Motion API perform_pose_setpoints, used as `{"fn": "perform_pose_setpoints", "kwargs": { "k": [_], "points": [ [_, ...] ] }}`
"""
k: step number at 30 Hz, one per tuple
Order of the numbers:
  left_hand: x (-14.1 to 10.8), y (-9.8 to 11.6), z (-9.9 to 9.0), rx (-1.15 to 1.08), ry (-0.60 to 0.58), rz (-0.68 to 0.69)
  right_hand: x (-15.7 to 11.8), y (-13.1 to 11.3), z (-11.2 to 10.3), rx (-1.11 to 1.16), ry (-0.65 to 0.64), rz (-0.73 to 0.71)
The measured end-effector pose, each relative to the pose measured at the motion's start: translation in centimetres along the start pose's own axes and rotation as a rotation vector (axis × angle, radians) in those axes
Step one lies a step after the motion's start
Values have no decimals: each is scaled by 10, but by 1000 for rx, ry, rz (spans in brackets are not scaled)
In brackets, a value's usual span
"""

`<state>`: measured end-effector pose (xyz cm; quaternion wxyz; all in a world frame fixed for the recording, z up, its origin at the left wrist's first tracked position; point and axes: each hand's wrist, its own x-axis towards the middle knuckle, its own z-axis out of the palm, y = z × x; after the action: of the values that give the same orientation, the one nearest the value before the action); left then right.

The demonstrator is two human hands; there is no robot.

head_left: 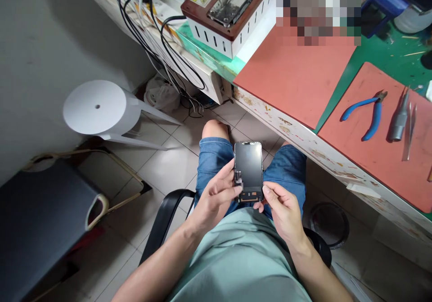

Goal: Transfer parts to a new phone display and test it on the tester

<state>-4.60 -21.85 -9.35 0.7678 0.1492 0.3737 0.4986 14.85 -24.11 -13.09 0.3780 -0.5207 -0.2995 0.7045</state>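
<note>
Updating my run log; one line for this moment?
left hand: on phone screen part | right hand: on its lower corner | pliers: on mat

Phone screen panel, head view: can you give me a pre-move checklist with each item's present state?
1. Right hand grips the phone screen panel by its lower right corner: ok.
2. Left hand touches its left side: ok.
3. Panel resting on the work mat: not ok, it is held over the lap.
4. Tweezers and blue-handled cutters lying on the mat: ok.
5. Fine contacts undamaged: cannot tell, too small.
</note>
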Motion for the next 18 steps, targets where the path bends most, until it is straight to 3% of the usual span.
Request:
{"fn": "perform_pose_setpoints", "kwargs": {
  "k": [5, 13, 18],
  "points": [
    [0, -8, 8, 13, -60, 37, 2, -4, 6, 24, -9, -13],
    [-1, -10, 10, 18, 76, 18, -1, -2, 6, 19, -23, -2],
    [-2, -12, 7, 6, 32, 2, -1, 0, 6, -11, -6, 8]
  ]
}}
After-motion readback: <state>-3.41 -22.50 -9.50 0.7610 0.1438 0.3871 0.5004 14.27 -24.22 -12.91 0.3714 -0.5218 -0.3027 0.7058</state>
